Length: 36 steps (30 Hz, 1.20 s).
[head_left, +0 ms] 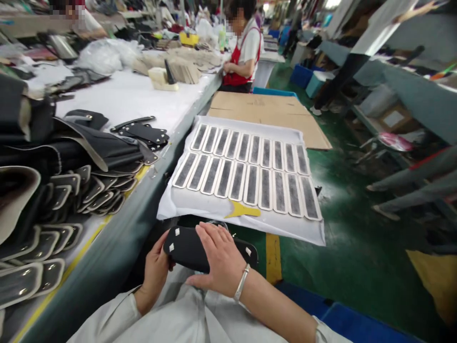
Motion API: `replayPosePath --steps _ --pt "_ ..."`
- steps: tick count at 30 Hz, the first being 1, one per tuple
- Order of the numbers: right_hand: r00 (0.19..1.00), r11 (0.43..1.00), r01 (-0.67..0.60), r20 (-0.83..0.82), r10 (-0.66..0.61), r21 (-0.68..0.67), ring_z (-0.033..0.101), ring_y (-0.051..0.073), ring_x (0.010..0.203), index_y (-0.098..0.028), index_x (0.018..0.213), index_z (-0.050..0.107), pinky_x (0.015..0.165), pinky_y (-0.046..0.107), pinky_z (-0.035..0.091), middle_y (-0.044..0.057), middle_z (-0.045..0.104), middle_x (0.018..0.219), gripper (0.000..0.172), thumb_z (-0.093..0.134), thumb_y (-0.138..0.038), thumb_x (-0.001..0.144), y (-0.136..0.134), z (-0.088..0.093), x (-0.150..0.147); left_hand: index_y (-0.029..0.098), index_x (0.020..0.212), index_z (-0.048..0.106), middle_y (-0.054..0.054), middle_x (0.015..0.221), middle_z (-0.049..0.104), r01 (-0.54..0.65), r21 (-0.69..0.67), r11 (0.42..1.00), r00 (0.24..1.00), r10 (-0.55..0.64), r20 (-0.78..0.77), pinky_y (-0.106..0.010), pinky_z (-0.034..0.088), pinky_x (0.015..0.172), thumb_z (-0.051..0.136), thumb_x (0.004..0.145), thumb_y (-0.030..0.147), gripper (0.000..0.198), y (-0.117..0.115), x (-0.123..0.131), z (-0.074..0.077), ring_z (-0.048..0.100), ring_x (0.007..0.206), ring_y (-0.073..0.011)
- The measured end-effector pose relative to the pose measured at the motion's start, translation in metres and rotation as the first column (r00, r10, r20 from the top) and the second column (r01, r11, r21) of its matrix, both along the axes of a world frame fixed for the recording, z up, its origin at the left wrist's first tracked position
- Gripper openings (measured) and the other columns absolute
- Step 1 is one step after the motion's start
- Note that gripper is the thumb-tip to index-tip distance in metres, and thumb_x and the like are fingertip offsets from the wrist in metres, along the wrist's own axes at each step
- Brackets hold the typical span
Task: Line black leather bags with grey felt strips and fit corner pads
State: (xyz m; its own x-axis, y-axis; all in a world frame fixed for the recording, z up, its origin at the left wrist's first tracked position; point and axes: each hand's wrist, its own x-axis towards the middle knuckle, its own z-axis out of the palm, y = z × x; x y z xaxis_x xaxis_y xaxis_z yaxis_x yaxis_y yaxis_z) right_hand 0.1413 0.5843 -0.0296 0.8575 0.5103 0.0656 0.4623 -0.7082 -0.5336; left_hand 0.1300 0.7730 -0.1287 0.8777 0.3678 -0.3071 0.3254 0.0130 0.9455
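Note:
Just above my lap is a black leather piece [187, 250], long with rounded ends and pale diamond-shaped studs near both ends. My left hand [156, 267] grips its left end, thumb on top and fingers curled beneath. Across its middle lies my right hand [223, 252], palm down, with the fingers stretched out and the thumb apart; a bracelet is on that wrist. Right in front, a white-covered board [200, 197] carries two rows of pale-edged dark strips [223, 176]. A yellow flat scraper-like tool [243, 209] lies at the board's near edge.
On the left, a long table [117, 95] holds stacked black leather pieces [57, 190] and studded parts [146, 133]. Behind the board lies flat cardboard [257, 109]. A person in a red apron [246, 52] works beyond it. Green floor [357, 205] stretches to the right.

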Motion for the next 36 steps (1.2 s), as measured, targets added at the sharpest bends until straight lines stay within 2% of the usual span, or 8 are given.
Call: replayPosePath --steps 4,8,12,15,24,27,31,36 --pt "1.000 0.998 -0.031 0.004 0.031 -0.051 0.033 0.030 0.126 -0.013 0.138 0.033 0.108 0.048 0.022 0.014 0.037 0.140 0.098 0.066 -0.065 0.062 0.042 -0.029 0.020 0.013 0.118 0.059 -0.004 0.073 0.068 0.037 -0.094 0.995 0.999 -0.036 0.009 -0.022 0.046 0.046 0.058 0.074 0.051 0.058 0.010 0.004 -0.004 0.056 0.053 -0.0137" --pt "0.996 0.985 -0.089 -0.022 0.087 -0.146 0.038 0.030 0.120 -0.019 0.135 0.039 0.103 0.047 0.028 0.012 0.040 0.137 0.080 0.064 -0.057 0.070 0.048 -0.040 0.027 0.015 0.112 0.064 -0.009 0.110 0.065 0.035 -0.238 0.971 0.999 -0.027 0.035 -0.024 0.050 0.075 0.063 0.072 0.044 0.050 0.016 0.008 -0.001 0.061 0.093 -0.0197" --pt "0.994 0.972 -0.113 -0.015 0.112 -0.207 0.037 0.029 0.121 -0.025 0.132 0.044 0.102 0.046 0.029 0.011 0.040 0.136 0.062 0.061 -0.047 0.077 0.049 -0.038 0.029 0.017 0.122 0.057 0.000 0.064 0.063 -0.003 -0.454 0.891 0.993 -0.052 -0.109 -0.016 0.037 0.040 0.064 0.074 0.047 0.057 0.018 0.010 0.007 0.048 0.044 -0.0071" --pt "0.993 0.970 -0.115 -0.001 0.118 -0.215 0.037 0.028 0.120 -0.027 0.130 0.046 0.100 0.045 0.030 0.010 0.041 0.134 0.057 0.059 -0.047 0.079 0.052 -0.038 0.031 0.019 0.128 0.051 0.009 0.043 0.043 -0.057 -0.574 0.817 0.973 -0.082 -0.214 -0.014 0.021 0.029 0.063 0.075 0.049 0.063 0.021 0.010 0.012 0.028 0.031 -0.0038" --pt "0.991 0.972 -0.120 0.035 0.129 -0.204 0.039 0.025 0.120 -0.025 0.128 0.048 0.099 0.044 0.034 0.010 0.043 0.132 0.051 0.055 -0.046 0.082 0.052 -0.046 0.031 0.022 0.138 0.036 -0.005 0.090 0.063 0.150 -0.876 0.458 0.968 -0.247 0.036 -0.026 0.051 0.056 0.066 0.074 0.017 0.071 0.050 -0.003 -0.006 0.057 0.058 -0.0104" --pt "0.989 0.971 -0.127 0.052 0.141 -0.203 0.039 0.025 0.121 -0.025 0.128 0.048 0.098 0.044 0.035 0.010 0.042 0.133 0.050 0.055 -0.044 0.082 0.052 -0.047 0.032 0.021 0.142 0.027 -0.005 0.080 0.065 0.242 -0.853 0.462 0.949 -0.294 0.110 -0.026 0.051 0.060 0.064 0.077 0.017 0.075 0.053 -0.006 -0.017 0.059 0.060 -0.0118" --pt "0.984 0.965 -0.145 0.068 0.163 -0.219 0.039 0.027 0.121 -0.028 0.125 0.052 0.096 0.046 0.037 0.011 0.042 0.132 0.045 0.058 -0.040 0.081 0.054 -0.046 0.032 0.017 0.145 0.020 -0.004 0.066 0.065 0.284 -0.787 0.547 0.941 -0.315 0.120 -0.025 0.050 0.058 0.061 0.081 0.022 0.076 0.051 -0.006 -0.025 0.060 0.056 -0.0135" --pt "0.981 0.961 -0.149 0.087 0.173 -0.234 0.040 0.027 0.119 -0.032 0.121 0.055 0.093 0.048 0.039 0.011 0.040 0.132 0.041 0.060 -0.037 0.080 0.056 -0.045 0.032 0.014 0.145 0.016 -0.003 0.062 0.066 0.254 -0.767 0.589 0.942 -0.332 0.058 -0.027 0.049 0.060 0.060 0.079 0.026 0.080 0.049 -0.004 -0.020 0.061 0.055 -0.0147"
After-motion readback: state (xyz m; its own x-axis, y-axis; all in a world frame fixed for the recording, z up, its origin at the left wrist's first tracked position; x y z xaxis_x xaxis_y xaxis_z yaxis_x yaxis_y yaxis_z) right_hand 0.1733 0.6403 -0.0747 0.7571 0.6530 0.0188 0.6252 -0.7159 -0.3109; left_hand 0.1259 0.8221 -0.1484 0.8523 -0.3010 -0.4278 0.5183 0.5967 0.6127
